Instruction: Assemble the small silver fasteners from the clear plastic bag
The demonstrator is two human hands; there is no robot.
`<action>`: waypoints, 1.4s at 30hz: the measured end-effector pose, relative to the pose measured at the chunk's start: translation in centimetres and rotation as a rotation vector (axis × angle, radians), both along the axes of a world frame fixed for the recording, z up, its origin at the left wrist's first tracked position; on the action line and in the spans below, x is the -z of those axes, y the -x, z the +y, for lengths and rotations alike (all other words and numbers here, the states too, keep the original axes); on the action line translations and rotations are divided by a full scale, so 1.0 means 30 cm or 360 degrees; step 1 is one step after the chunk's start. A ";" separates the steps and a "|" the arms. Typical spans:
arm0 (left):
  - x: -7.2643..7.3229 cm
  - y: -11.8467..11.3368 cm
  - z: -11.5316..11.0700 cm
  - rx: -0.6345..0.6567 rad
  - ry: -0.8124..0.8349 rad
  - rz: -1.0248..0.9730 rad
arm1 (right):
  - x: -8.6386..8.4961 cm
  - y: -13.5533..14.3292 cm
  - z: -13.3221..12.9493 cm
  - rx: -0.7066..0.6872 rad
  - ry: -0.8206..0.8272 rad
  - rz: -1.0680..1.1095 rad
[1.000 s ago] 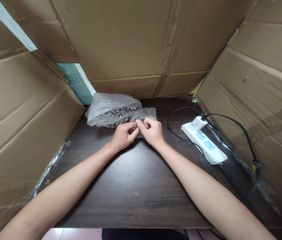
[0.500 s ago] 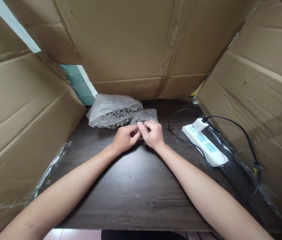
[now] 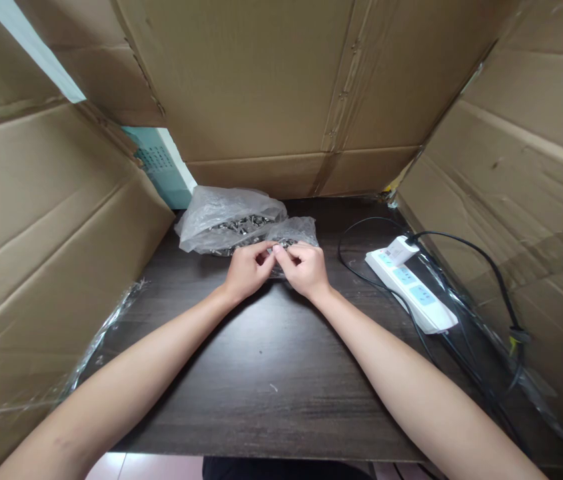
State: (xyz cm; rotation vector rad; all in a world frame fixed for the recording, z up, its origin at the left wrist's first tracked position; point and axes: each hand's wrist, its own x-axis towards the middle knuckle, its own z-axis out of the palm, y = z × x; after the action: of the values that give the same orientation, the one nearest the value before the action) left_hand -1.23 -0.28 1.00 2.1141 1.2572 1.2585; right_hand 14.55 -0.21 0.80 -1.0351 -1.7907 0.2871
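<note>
My left hand [image 3: 249,270] and my right hand [image 3: 305,268] meet fingertip to fingertip in front of two plastic bags. Both hands are closed in a pinch; whatever sits between the fingertips is too small and covered to name. Behind the left hand lies the larger clear plastic bag [image 3: 234,200], its mouth facing me, with many small metal pieces [image 3: 246,227] inside. Beyond the right hand is a smaller clear plastic bag [image 3: 301,229], which also has small metal pieces in it. The fingers hide part of the smaller bag.
A white power strip [image 3: 414,287] with a plugged-in white adapter [image 3: 401,251] lies at the right, black cables [image 3: 491,273] around it. Cardboard walls [image 3: 261,87] enclose the dark wooden table [image 3: 261,373] at the back and both sides. A pale green box [image 3: 161,167] shows through a gap.
My fingers have shifted slightly, the left fingertips now a little higher against the right ones. The bags stay in place, and the whole view has moved a touch.
</note>
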 end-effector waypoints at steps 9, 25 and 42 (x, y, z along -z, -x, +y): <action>-0.007 -0.007 -0.011 0.0097 -0.0102 0.0097 | -0.016 -0.001 -0.007 0.0150 0.0053 0.0162; 0.006 0.000 0.000 0.0011 -0.0022 0.0034 | -0.004 0.002 -0.007 0.0046 -0.0005 0.0010; 0.019 -0.009 -0.014 0.0190 -0.0250 0.0197 | -0.015 -0.002 -0.008 0.0108 0.0071 0.0119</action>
State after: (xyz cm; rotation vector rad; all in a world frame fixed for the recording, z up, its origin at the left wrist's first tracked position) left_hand -0.97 -0.72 0.43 2.3732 1.0934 1.2276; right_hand 14.62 -0.44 1.25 -1.1005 -1.6854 0.3211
